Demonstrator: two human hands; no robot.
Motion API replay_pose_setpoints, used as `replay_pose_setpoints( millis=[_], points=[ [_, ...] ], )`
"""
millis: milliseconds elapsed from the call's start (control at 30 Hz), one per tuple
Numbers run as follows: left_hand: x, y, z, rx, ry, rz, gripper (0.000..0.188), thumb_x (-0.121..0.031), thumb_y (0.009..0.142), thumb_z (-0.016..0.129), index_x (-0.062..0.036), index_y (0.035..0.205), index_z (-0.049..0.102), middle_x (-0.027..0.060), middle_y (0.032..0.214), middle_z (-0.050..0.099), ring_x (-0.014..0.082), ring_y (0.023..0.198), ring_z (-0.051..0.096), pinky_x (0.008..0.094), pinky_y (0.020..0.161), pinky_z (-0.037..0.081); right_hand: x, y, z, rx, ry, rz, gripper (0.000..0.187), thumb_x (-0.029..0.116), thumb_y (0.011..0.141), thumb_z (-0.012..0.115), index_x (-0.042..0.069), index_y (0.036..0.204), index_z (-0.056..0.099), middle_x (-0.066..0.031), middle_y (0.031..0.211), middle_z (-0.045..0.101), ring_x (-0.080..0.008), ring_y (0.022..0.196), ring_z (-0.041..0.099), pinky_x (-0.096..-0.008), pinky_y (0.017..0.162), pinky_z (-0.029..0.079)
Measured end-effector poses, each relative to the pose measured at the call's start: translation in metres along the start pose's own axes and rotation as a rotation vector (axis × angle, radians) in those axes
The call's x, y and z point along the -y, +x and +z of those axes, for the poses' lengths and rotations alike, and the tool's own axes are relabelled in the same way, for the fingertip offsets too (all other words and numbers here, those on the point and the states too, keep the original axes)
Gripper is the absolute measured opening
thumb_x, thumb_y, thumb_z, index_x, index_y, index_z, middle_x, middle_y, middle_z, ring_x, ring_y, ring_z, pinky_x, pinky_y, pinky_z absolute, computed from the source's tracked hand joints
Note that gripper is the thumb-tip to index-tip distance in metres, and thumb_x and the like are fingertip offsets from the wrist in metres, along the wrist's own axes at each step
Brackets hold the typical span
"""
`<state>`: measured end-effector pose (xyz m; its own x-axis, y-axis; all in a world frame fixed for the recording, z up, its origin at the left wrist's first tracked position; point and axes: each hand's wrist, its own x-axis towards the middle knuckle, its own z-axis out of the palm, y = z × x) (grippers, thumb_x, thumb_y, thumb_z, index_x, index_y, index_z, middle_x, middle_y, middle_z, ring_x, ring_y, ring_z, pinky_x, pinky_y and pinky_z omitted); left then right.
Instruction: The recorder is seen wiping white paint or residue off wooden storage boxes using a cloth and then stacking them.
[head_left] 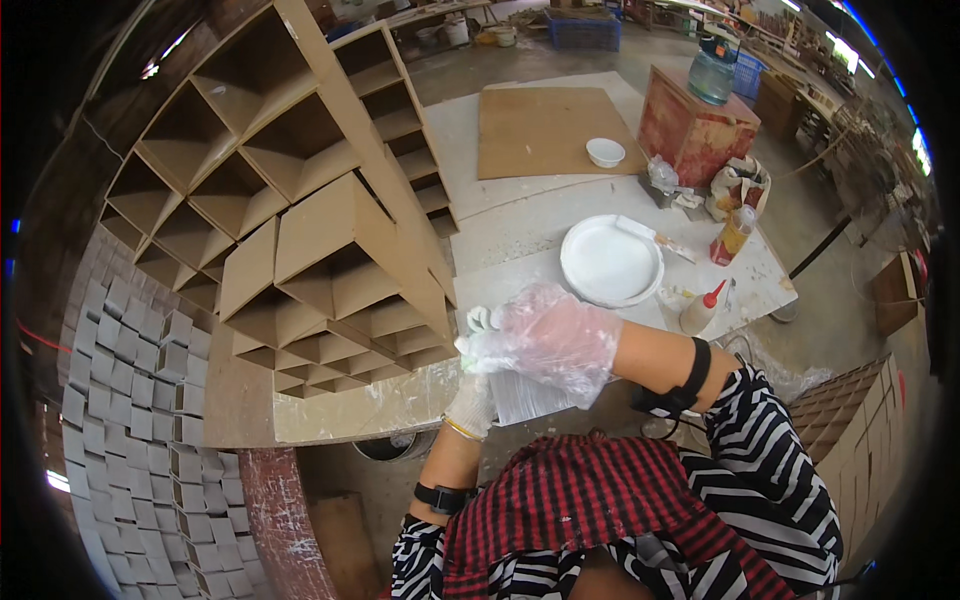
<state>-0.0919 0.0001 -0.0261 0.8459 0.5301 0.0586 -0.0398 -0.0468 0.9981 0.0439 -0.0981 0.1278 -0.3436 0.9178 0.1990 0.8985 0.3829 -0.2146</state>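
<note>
My two hands meet in front of my body, at the table's near edge. My right hand [555, 335] wears a clear plastic covering over a glove, and white paint coats its fingertips. Its fingers curl closed against my left hand [472, 402], which wears a white knitted glove. The right hand hides most of the left fingers, and whatever lies between the hands cannot be made out. Just beyond them sits a round dish of white paint [612, 262], with a paint-covered brush [650, 238] across its rim. To the left stands a brown cardboard compartment structure [335, 235].
A glue bottle with a red tip [703, 308] and a yellow-red can [733, 238] stand right of the dish. Farther back are a white bowl [605, 152] on a brown board [530, 130] and a red box [690, 125] bearing a water jug [712, 78]. Grey boxes [140, 400] fill the lower left.
</note>
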Motion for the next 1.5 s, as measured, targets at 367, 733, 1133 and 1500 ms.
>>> replay_pose_setpoints(
  millis=[367,733,1133,1500],
  points=[
    [0.003,-0.018,-0.015,-0.032,-0.944,-0.383,0.045,-0.042,0.094,0.05,-0.0079,0.124,0.051,0.0101,0.117,0.059,0.0242,0.104,0.059,0.0365,0.087,0.051,-0.043,-0.01,0.023,-0.204,-0.389,-0.043,0.045,0.015,0.082,0.049,0.023,0.125,0.055,0.0014,0.129,0.054,-0.0202,0.116,0.052,-0.0357,0.093,0.044],
    [-0.029,-0.004,-0.018,0.31,-1.209,-0.177,0.059,-0.049,0.097,0.035,-0.0051,0.137,0.039,0.0165,0.128,0.053,0.0291,0.119,0.051,0.0439,0.097,0.046,0.016,-0.057,0.037,0.009,0.179,-0.182,0.053,0.014,0.075,0.056,0.017,0.127,0.054,-0.0053,0.124,0.057,-0.0193,0.105,0.057,-0.0375,0.08,0.046],
    [-0.024,0.0,-0.021,0.499,-1.37,-0.287,0.049,-0.042,0.099,0.035,-0.0018,0.122,0.052,0.015,0.113,0.061,0.0328,0.102,0.06,0.0471,0.09,0.048,0.016,-0.039,0.033,-0.205,0.381,-0.233,0.028,0.018,0.082,0.055,0.015,0.11,0.06,-0.0054,0.093,0.057,-0.0199,0.09,0.06,-0.0292,0.078,0.049],
    [0.026,-0.01,-0.028,0.095,0.353,0.125,0.038,-0.02,0.099,0.036,-0.0062,0.135,0.042,0.0097,0.134,0.049,0.0256,0.122,0.046,0.0372,0.103,0.039,-0.075,-0.053,0.061,-0.69,0.563,0.641,0.035,0.012,0.093,0.049,0.002,0.126,0.05,-0.01,0.116,0.059,-0.0181,0.106,0.058,-0.0318,0.092,0.047]
  ],
)
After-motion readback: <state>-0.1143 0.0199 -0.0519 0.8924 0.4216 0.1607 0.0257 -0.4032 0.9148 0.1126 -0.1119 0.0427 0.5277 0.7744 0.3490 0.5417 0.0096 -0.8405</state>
